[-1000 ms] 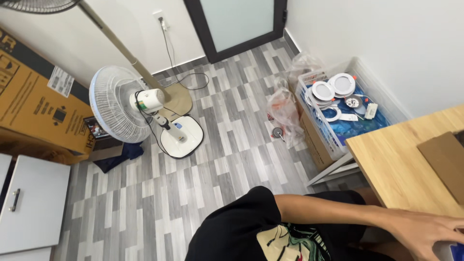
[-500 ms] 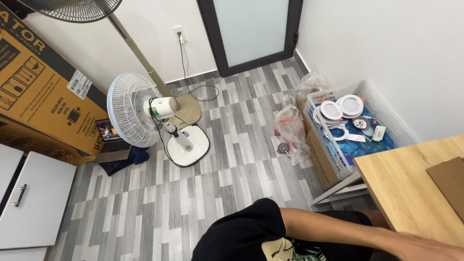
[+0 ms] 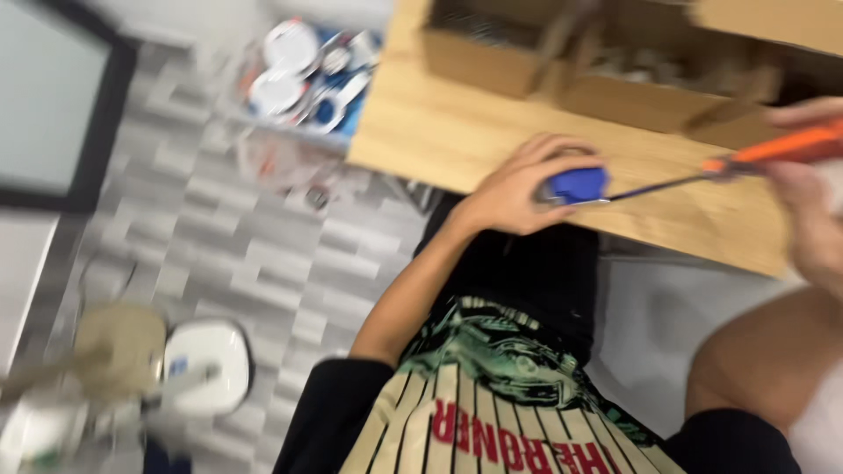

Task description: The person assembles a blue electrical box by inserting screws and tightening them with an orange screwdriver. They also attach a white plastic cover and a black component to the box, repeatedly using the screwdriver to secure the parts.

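On the floor at far left stands a white fan base (image 3: 206, 367), blurred. Past it, the left hand (image 3: 518, 189) rests on the pale wooden counter (image 3: 457, 132), its grip closed over a small blue plastic piece (image 3: 575, 184) at the near edge. A thin shaft joins that piece to an orange-handled screwdriver (image 3: 773, 149), which the right hand (image 3: 812, 224) grips at far right. Pinning the piece firmly and keeping the shaft square should help. The left forearm angles up from the lap, wrist bent.

Table (image 3: 457, 132) — box (image 3: 562, 61) on it, toward its far side. Bin (image 3: 307, 79) left of table, on floor (image 3: 219, 254). Fan base (image 3: 206, 369) — lower left.
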